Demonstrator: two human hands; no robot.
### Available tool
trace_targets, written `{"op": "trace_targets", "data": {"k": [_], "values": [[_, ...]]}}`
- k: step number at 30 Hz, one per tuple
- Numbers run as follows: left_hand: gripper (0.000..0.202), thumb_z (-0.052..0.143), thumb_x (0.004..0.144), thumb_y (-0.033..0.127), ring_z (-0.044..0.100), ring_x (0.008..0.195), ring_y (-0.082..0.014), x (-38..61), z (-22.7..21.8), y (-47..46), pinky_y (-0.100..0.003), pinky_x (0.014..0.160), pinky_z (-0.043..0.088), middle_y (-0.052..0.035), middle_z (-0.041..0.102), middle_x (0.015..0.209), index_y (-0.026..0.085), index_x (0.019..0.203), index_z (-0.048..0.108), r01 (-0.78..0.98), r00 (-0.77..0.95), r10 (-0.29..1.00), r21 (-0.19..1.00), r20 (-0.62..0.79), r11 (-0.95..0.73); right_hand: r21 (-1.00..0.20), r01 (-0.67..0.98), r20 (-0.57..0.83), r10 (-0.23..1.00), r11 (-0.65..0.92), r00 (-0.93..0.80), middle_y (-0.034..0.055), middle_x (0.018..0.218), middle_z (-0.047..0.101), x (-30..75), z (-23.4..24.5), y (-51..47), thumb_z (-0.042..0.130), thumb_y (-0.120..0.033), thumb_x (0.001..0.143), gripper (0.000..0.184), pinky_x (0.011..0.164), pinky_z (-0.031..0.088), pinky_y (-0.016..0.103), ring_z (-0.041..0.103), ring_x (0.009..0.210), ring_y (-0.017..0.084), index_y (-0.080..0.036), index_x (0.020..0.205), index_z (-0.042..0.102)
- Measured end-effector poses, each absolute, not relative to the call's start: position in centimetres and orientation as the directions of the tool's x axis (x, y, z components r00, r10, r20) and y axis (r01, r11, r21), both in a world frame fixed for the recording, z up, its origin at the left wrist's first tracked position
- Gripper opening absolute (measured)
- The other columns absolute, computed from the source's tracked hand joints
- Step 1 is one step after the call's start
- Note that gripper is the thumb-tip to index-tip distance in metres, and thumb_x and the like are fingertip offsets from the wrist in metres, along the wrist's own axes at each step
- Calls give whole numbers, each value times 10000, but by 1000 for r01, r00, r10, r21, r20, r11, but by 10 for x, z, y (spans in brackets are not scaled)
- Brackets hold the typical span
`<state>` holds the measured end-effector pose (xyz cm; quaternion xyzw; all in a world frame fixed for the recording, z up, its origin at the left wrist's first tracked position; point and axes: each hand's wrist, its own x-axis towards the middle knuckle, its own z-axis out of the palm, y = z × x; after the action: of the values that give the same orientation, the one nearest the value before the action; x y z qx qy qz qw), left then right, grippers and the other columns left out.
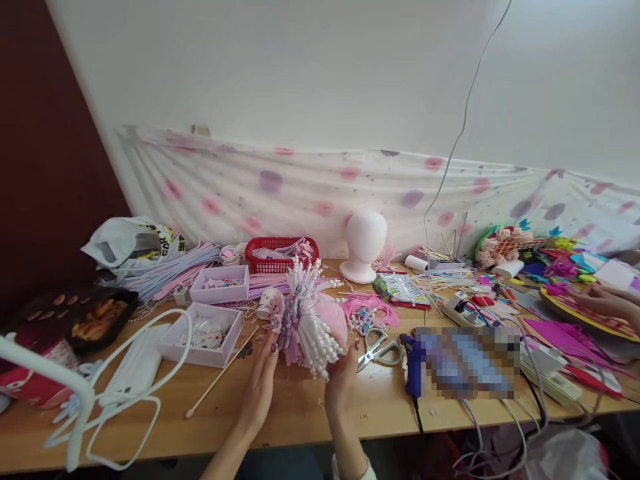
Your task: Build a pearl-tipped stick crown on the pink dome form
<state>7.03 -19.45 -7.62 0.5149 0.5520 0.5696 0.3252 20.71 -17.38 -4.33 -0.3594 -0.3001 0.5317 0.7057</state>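
Near the table's front edge, a pink, lilac and white craft piece [303, 320] with bunches of pearl-tipped stems is held between my two hands. My left hand [263, 373] grips its left side, by the small pink flowers. At its right side, beside a round pink part, is my right hand [343, 383], its fingertips partly hidden behind the piece. Silver scissors [379, 351] lie just right of my right hand. A thin wooden stick [220, 375] rests on the table to the left of my left hand.
Two white boxes of beads [175, 343] and a red basket [250, 250] stand left and behind. A white foam head [367, 243] is at the back. Rightward are a blue glue gun [413, 373], power strips and cables. Another person's hand [607, 301] works at far right.
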Motion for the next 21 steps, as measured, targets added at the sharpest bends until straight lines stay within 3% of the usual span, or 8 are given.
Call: {"op": "trace_targets", "data": {"k": [2, 4, 8, 11, 15, 18, 21], "values": [[599, 429, 937, 598, 365, 1478, -283, 65, -76, -198, -453, 1201, 345, -86, 479, 1550, 260, 1421, 531, 116, -295, 941, 984, 167, -139, -886, -435, 39, 959, 163, 280, 70, 890, 769, 227, -39, -163, 731, -656, 701, 418, 891, 536, 444, 683, 968, 301, -258, 821, 778], [604, 504, 901, 606, 407, 1452, -296, 56, -77, -200, -448, 1182, 376, -98, 482, 1544, 246, 1384, 558, 47, -322, 939, 992, 122, -113, -919, -354, 67, 954, 173, 292, 52, 863, 764, 244, -37, -154, 822, -509, 652, 299, 852, 543, 417, 689, 891, 276, -250, 791, 766], [610, 631, 826, 581, 484, 1392, -329, 40, -76, -198, -452, 1136, 439, -111, 547, 1485, 224, 1319, 600, -46, -309, 950, 997, 42, -59, -936, -286, 81, 919, 203, 385, 46, 837, 752, 269, -35, -141, 835, -457, 644, 303, 844, 540, 405, 683, 818, 239, -229, 824, 748], [593, 631, 835, 544, 446, 1426, -306, 40, -69, -193, -427, 1149, 428, -71, 554, 1489, 268, 1358, 581, -72, -243, 970, 996, 26, -44, -969, -110, 163, 911, 219, 379, 88, 1025, 753, 277, -35, -129, 791, -492, 691, 376, 943, 514, 446, 675, 989, 277, -223, 949, 743], [571, 554, 896, 528, 344, 1488, -282, 51, -54, -190, -428, 1216, 320, -45, 498, 1541, 281, 1411, 555, -43, -200, 979, 998, 33, -42, -950, 197, 286, 929, 243, 233, 104, 1348, 630, 269, -37, -116, 623, -578, 825, 521, 1124, 391, 499, 529, 1308, 308, -244, 1223, 661], [563, 557, 899, 516, 329, 1495, -280, 55, -50, -186, -426, 1224, 303, -37, 481, 1554, 281, 1411, 558, 2, -206, 978, 999, 41, -42, -900, 354, 321, 937, 255, 141, 104, 1339, 612, 256, -36, -116, 556, -523, 889, 469, 1167, 326, 510, 491, 1333, 295, -237, 1256, 619], [525, 560, 908, 496, 328, 1497, -263, 54, -48, -181, -400, 1224, 305, -16, 477, 1557, 292, 1391, 573, 35, -213, 977, 999, 28, -21, -865, 445, 336, 927, 233, 168, 125, 1278, 609, 250, -36, -121, 584, -454, 885, 442, 1124, 370, 511, 528, 1251, 293, -206, 1251, 587]]}}
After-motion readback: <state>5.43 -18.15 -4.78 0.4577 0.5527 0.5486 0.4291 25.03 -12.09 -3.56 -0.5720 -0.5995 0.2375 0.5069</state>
